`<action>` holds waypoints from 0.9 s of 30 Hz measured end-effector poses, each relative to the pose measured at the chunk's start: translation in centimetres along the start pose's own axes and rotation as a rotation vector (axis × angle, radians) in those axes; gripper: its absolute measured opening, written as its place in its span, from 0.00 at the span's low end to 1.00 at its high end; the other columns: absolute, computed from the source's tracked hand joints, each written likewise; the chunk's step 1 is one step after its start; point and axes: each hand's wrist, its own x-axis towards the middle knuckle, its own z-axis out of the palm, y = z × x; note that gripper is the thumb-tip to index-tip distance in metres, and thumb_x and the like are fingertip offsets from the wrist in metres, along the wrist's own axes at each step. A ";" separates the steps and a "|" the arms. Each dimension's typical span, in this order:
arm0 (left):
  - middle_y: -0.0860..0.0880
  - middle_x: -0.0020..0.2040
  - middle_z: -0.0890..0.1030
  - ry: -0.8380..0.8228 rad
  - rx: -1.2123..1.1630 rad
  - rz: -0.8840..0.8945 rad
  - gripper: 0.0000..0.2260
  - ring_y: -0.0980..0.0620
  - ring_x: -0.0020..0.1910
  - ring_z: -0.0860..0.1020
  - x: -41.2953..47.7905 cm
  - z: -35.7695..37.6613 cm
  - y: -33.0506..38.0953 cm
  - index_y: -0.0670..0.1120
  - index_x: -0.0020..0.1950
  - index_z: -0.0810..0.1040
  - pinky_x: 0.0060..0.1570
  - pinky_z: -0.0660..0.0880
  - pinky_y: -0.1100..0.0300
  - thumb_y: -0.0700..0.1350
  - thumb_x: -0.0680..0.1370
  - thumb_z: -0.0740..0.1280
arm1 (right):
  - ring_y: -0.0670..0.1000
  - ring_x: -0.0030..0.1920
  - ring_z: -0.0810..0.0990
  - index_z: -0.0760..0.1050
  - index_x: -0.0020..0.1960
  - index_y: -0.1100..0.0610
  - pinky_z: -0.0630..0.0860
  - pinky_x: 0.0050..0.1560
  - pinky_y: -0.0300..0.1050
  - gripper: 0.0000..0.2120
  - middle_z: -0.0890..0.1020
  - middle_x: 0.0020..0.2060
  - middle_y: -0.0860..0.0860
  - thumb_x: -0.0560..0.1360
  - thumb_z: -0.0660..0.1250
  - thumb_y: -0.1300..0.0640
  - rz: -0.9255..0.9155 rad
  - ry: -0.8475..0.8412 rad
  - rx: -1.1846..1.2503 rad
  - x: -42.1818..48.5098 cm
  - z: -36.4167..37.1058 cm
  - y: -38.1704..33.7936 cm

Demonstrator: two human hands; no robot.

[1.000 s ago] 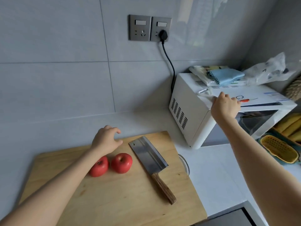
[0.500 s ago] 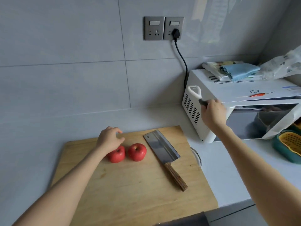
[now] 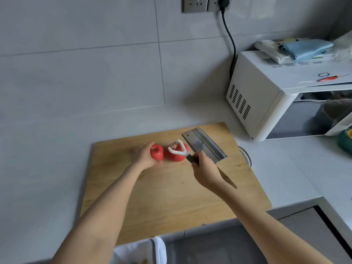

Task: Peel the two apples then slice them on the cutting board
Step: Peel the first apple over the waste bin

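Board [image 3: 171, 197] flat on grey counter [image 3: 57, 149], both apples at its far part. Left hand [image 3: 143, 158]: wraps left apple [image 3: 157, 151] from the left, fingers curled round it. That apple red, unpeeled and blurred; cannot tell whether resting on board or lifted. Right apple [image 3: 175, 158]: just beside the first, on board, skin intact. Right hand [image 3: 205, 169]: grips peeler [image 3: 179, 149] by its dark handle, fist closed round it. White Y-shaped peeler head shows in front of right apple; contact not determinable. Cleaver [image 3: 204, 146]: lies on board right of the apples, blade toward far edge, wooden handle partly hidden behind right hand. Metal ring [image 3: 245, 155]: on counter, touching board's right edge. Microwave [image 3: 262, 111]: white, on counter beyond board's far right corner, with blue cloth [image 3: 308, 49] on top. Cord [image 3: 229, 39]: black, runs from wall socket [image 3: 194, 3] down behind microwave
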 end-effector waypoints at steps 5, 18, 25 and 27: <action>0.43 0.64 0.73 0.056 0.047 0.079 0.40 0.43 0.64 0.71 1.8 1.5 -1.2 0.51 0.72 0.64 0.59 0.68 0.57 0.53 0.63 0.77 | 0.53 0.48 0.79 0.70 0.63 0.56 0.77 0.48 0.50 0.14 0.79 0.52 0.53 0.78 0.57 0.61 0.045 0.018 -0.005 -1.1 2.0 -1.5; 0.58 0.53 0.75 -0.063 -0.330 0.228 0.34 0.57 0.50 0.75 -12.1 -3.8 -12.2 0.57 0.57 0.71 0.45 0.69 0.67 0.56 0.55 0.81 | 0.42 0.28 0.70 0.77 0.39 0.45 0.61 0.31 0.39 0.20 0.72 0.25 0.43 0.73 0.56 0.32 0.042 0.014 0.005 -9.4 9.3 -6.5; 0.61 0.54 0.75 -0.324 -0.289 0.251 0.36 0.60 0.53 0.75 -18.4 -5.6 -17.1 0.59 0.58 0.71 0.53 0.75 0.60 0.58 0.53 0.79 | 0.51 0.28 0.70 0.78 0.32 0.52 0.61 0.33 0.42 0.15 0.74 0.25 0.47 0.70 0.70 0.42 -0.287 0.203 -0.374 -13.3 12.4 -8.7; 0.61 0.55 0.76 -0.387 -0.341 0.250 0.35 0.61 0.54 0.76 -19.8 -5.7 -17.7 0.61 0.57 0.73 0.55 0.77 0.59 0.60 0.51 0.77 | 0.53 0.27 0.71 0.77 0.29 0.52 0.63 0.33 0.43 0.15 0.74 0.24 0.48 0.68 0.71 0.44 -0.364 0.204 -0.475 -14.1 12.6 -9.3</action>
